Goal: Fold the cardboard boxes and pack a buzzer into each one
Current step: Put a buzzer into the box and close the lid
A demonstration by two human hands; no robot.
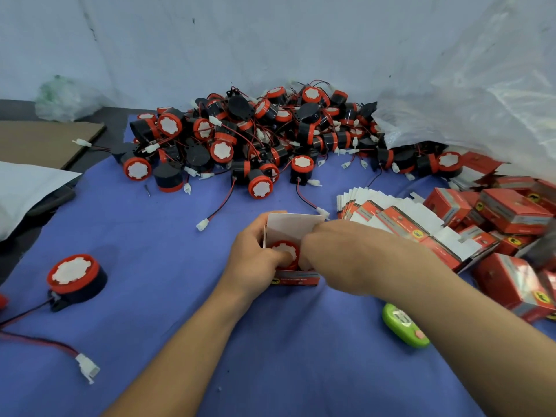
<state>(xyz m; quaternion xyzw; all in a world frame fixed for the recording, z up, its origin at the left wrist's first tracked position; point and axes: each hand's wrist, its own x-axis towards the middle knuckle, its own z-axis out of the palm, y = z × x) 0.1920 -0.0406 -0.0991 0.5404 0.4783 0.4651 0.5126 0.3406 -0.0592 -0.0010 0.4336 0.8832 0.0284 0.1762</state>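
An open red-and-white cardboard box stands on the blue cloth in the middle, lid flap up. A red-rimmed buzzer sits inside it. My left hand grips the box's left side, thumb on the buzzer. My right hand holds the box's right side, fingers curled at the opening. A big heap of black-and-red buzzers with wires lies behind. Flat unfolded boxes fan out to the right. One loose buzzer sits at the left.
Packed red boxes pile up at the right under a clear plastic bag. A green oval gadget lies near my right forearm. Brown cardboard and a white sheet lie at the left edge.
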